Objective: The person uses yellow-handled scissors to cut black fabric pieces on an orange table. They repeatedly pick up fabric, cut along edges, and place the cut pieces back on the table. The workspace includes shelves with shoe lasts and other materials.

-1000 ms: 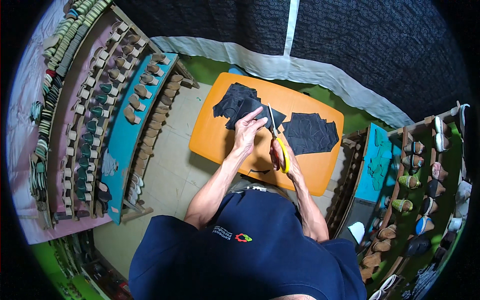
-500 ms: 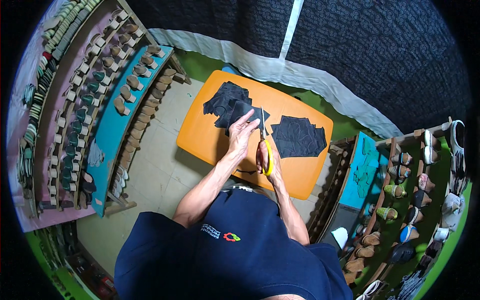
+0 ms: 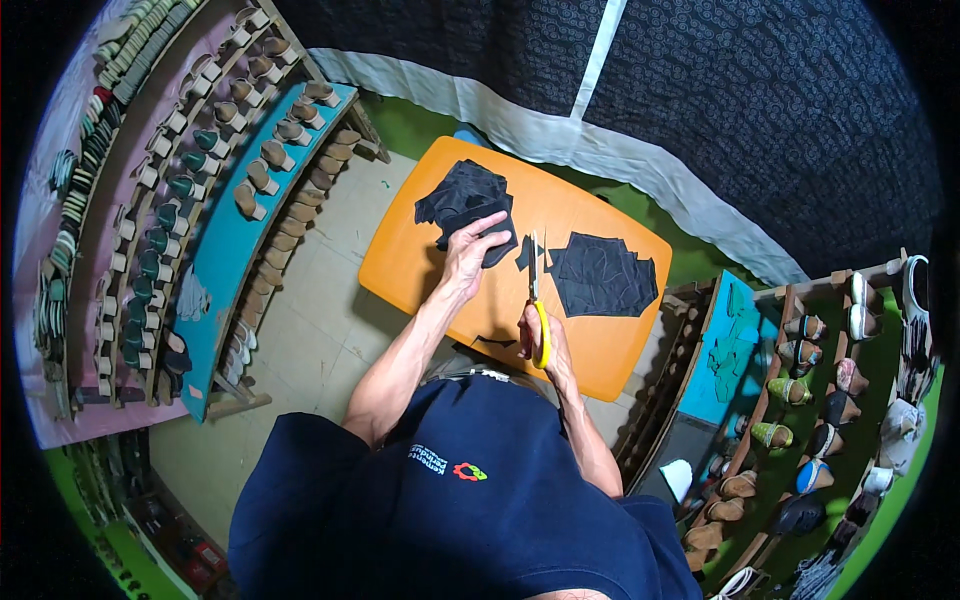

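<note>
Over the near middle of the orange table (image 3: 610, 350), the right hand (image 3: 548, 348) is closed around the yellow handles of a pair of scissors (image 3: 534, 280), whose blades point away from the body. Up and to the left of that grip, the left hand (image 3: 463, 262) pinches a black piece (image 3: 499, 243) of sheet material, its fingers lying across the top. The piece sits just beyond the left fingertips, to the left of the blades and apart from them. Beyond the left hand, partly under the held piece, lies a heap of black cut pieces (image 3: 463, 186). To the right of the scissors grip spreads a second black stack (image 3: 607, 275) with jagged edges. Right by the blades is a small dark scrap (image 3: 524, 256); at this size I can't fairly say whether it touches the metal. Just left of the right hand, a thin black strip (image 3: 492, 342) rests on the table. Well left of both hands, shoes stand in rows on a rack with a blue board (image 3: 228, 270); well right, another shoe rack (image 3: 768, 395) rises.
</note>
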